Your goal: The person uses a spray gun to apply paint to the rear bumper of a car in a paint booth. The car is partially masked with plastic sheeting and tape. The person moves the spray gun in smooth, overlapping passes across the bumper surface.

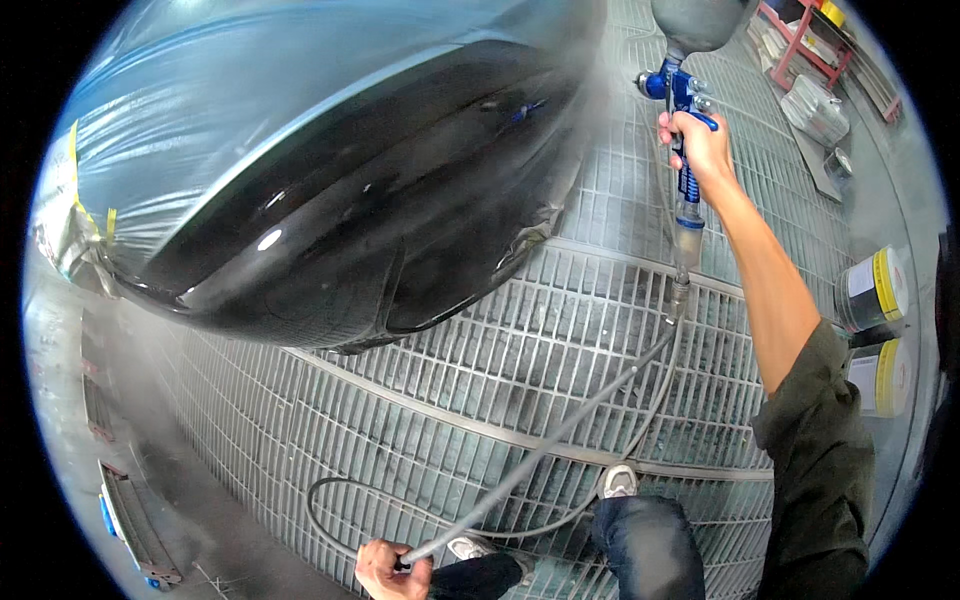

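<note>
A blue spray gun [682, 130] with a grey cup on top is gripped upright in my right hand [703, 150], its nozzle pointing left. Mist hangs between it and the glossy black car body panel [400, 190]. Blue masking film [250, 70] covers the car above the panel. From the gun's handle a grey air hose [560, 435] runs down to my left hand [392, 572], whose fingers are wrapped round it near the bottom edge. Part of the hose lies looped on the floor grating [590, 310].
Two white pails with yellow bands, an upper pail [872, 288] and a lower pail [880, 378], stand at the right wall. A red shelf [808, 50] with items is at the far right. My shoe [619, 481] rests beside the hose. Metal pieces [137, 525] lie at the lower left.
</note>
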### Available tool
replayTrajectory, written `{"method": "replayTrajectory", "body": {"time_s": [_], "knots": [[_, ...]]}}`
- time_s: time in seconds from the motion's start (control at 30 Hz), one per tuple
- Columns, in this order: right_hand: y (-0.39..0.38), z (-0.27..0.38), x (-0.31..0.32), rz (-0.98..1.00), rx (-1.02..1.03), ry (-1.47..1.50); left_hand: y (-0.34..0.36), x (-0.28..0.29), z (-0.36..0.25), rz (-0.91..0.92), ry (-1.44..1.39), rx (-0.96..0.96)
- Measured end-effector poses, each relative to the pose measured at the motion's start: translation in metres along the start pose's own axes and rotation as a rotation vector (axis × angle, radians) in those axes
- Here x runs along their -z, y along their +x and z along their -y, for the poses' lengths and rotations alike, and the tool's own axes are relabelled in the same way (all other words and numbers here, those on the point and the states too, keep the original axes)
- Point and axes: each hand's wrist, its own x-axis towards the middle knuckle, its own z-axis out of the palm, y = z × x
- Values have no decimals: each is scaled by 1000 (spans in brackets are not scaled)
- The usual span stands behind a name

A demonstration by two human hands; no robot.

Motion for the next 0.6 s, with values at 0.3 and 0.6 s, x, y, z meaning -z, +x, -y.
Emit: {"method": "replayTrajectory", "body": {"time_s": [0.3,0.6], "knots": [[-150,-11,-86,215,56,162,-11,-19,125,-354,-134,272],[-285,-6,-216,622,33,497,-49,28,217,-601,-254,273]]}}
